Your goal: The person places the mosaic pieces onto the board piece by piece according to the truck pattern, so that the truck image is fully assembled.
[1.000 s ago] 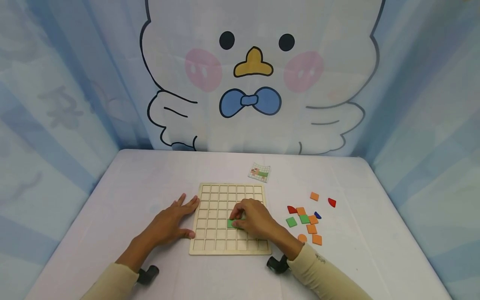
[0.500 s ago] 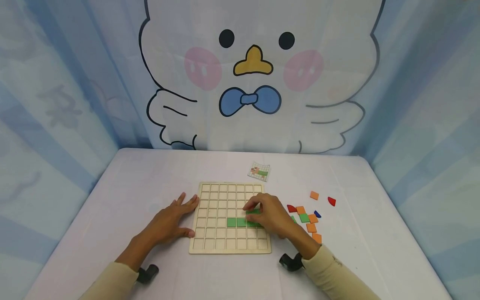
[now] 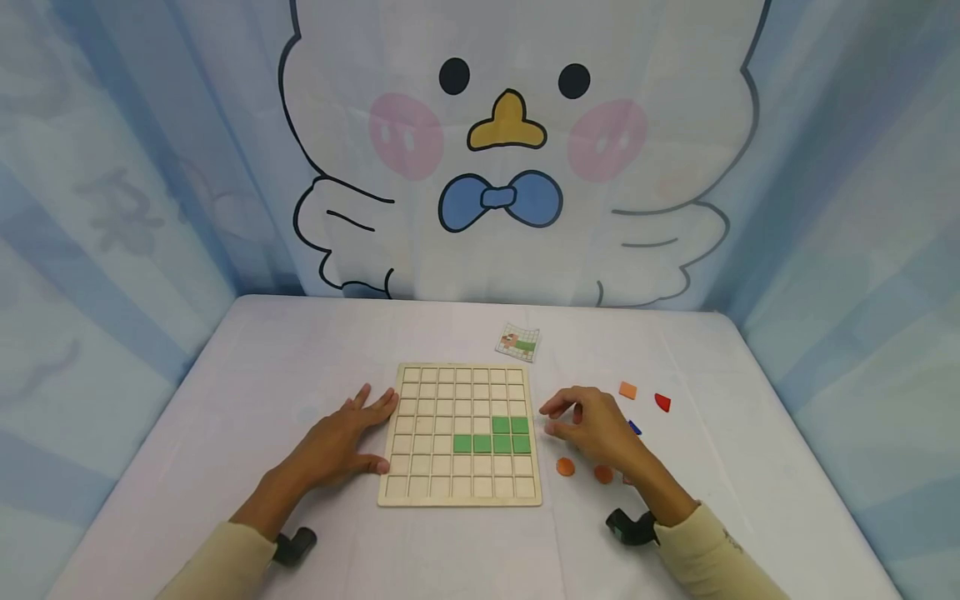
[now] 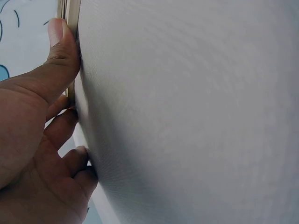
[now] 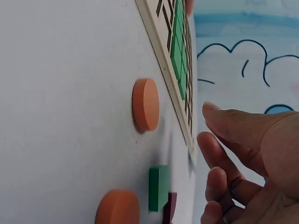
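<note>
Head view: from above the near side, facing far and down; covers the tabletop (image 3: 315,333), left hand (image 3: 341,442), right hand (image 3: 596,425) and far curtain (image 3: 510,258) from a distance.
Left wrist view: close-up, low, turned sideways; faces the grid board's (image 3: 461,503) left edge.
Right wrist view: close-up, low, turned sideways; faces the board's right side and the curtain.
Board overlap, head/left wrist: left hand, left edge.
Disc overlap, head/right wrist: right hand, orange discs (image 3: 566,467), green tiles (image 3: 501,425).
</note>
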A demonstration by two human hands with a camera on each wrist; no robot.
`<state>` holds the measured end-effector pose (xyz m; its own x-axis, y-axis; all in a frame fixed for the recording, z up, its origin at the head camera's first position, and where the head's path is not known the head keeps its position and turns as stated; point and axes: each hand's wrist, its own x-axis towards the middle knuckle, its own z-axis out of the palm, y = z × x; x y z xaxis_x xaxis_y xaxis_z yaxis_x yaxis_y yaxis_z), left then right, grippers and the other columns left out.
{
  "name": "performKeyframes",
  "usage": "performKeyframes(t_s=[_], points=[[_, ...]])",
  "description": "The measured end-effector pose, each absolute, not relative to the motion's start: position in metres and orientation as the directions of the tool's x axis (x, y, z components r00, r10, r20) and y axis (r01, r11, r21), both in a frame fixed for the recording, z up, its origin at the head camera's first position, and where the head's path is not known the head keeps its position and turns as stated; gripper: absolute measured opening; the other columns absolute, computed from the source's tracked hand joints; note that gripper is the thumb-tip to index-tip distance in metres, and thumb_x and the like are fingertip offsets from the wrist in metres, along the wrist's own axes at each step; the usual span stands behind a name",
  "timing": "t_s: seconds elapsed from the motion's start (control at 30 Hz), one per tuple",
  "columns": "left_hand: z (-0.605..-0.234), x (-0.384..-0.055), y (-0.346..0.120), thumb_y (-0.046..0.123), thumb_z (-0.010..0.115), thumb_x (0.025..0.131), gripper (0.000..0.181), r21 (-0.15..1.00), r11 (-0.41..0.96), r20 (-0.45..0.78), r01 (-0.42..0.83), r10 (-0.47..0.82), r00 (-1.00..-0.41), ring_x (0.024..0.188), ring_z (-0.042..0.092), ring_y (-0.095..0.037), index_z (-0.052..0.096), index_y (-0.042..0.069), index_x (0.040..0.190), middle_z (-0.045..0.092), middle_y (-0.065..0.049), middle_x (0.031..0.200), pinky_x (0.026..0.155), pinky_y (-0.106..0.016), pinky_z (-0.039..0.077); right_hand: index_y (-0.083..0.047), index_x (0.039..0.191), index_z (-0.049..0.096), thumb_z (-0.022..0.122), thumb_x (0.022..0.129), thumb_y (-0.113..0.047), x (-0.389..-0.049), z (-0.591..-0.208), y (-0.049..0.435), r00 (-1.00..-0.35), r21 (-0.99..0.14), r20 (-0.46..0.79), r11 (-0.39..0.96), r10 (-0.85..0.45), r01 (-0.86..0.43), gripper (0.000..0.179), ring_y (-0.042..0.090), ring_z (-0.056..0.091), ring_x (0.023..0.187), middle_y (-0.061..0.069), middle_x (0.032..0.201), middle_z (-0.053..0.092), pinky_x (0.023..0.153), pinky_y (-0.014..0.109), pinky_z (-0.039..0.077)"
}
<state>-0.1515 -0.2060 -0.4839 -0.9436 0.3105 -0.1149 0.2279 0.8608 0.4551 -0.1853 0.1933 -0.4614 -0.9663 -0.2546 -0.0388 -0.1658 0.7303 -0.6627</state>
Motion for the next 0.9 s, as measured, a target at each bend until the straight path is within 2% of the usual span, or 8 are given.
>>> performKeyframes(t_s=[0.17, 0.3, 0.53, 0.73, 0.9], points=[[-0.484, -0.152, -0.205, 0.043, 0.092, 0.074, 0.112, 0.450, 0.865, -0.123, 0.224, 0.308, -0.943, 0.159, 0.024, -0.054, 0.034, 0.019, 0.167, 0.033, -0.006, 0.173, 0.119, -0.074, 0.035, -0.019, 0.108, 0.081, 0.084, 0.091, -0.013, -0.183, -0.463, 0.214, -0.975, -0.672, -0.049, 0.729, -0.218, -0.130, 0.018, 0.017, 0.058, 0.082, -0.002, 0.094, 0.071, 0.068, 0.023, 0.048], [-0.484, -0.152, -0.205, 0.042, 0.092, 0.075, 0.112, 0.446, 0.866, -0.123, 0.225, 0.309, -0.943, 0.159, 0.024, -0.055, 0.033, 0.019, 0.167, 0.033, -0.007, 0.173, 0.119, -0.073, 0.036, -0.017, 0.109, 0.080, 0.085, 0.090, -0.013, -0.180, -0.465, 0.227, -0.980, -0.663, -0.053, 0.741, -0.191, -0.109, 0.020, 0.015, 0.062, 0.087, -0.003, 0.098, 0.076, 0.072, 0.023, 0.050], [-0.483, -0.151, -0.206, 0.042, 0.092, 0.075, 0.112, 0.451, 0.864, -0.120, 0.224, 0.308, -0.944, 0.158, 0.024, -0.056, 0.033, 0.018, 0.167, 0.033, -0.008, 0.173, 0.119, -0.074, 0.035, -0.020, 0.109, 0.082, 0.089, 0.087, -0.013, -0.178, -0.469, 0.240, -0.986, -0.613, -0.057, 0.785, -0.159, -0.091, 0.024, 0.019, 0.051, 0.084, -0.005, 0.096, 0.076, 0.069, 0.026, 0.042], [-0.482, -0.152, -0.205, 0.042, 0.093, 0.074, 0.112, 0.454, 0.863, -0.126, 0.222, 0.309, -0.943, 0.157, 0.025, -0.058, 0.033, 0.019, 0.167, 0.033, -0.008, 0.173, 0.118, -0.075, 0.036, -0.019, 0.108, 0.081, 0.089, 0.086, -0.012, -0.176, -0.473, 0.244, -0.983, -0.608, -0.101, 0.791, -0.156, -0.064, 0.024, 0.018, 0.056, 0.090, -0.002, 0.097, 0.072, 0.074, 0.024, 0.049], [-0.483, -0.152, -0.206, 0.041, 0.093, 0.074, 0.113, 0.448, 0.867, -0.127, 0.218, 0.303, -0.944, 0.156, 0.026, -0.059, 0.033, 0.019, 0.167, 0.032, -0.008, 0.174, 0.118, -0.075, 0.036, -0.018, 0.103, 0.080, 0.088, 0.087, -0.010, -0.176, -0.473, 0.243, -0.976, -0.604, -0.108, 0.793, -0.188, -0.086, 0.019, 0.017, 0.057, 0.088, -0.001, 0.091, 0.066, 0.073, 0.023, 0.050]])
